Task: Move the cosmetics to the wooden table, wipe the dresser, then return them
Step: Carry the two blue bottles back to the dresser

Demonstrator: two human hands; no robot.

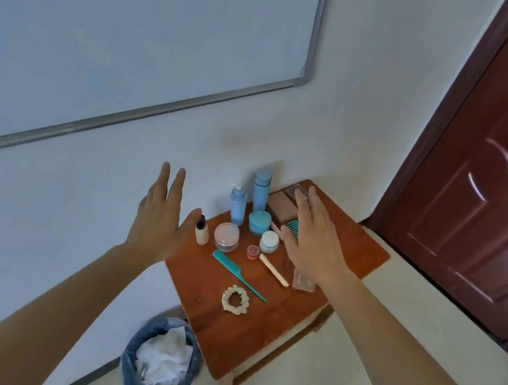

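Wooden table (254, 343) by the wall carries the cosmetics (259, 223). The right hand (314, 246), with fingers straight and holding nothing, hangs over the far side and hides part of a green brush (292, 225), a brown box (280, 208) and a clear case (303, 282). The left hand (157, 220), also spread and empty, is just left of the small beige bottle (201, 233). I cannot tell if the thumb touches it.

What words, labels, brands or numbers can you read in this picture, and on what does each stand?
No text can be read anywhere.
Whiteboard: blank, nothing written on it.
Pump bottle, tall bottle, teal jar: any print is too small and blurred to read.
Door: no sign or number shows.
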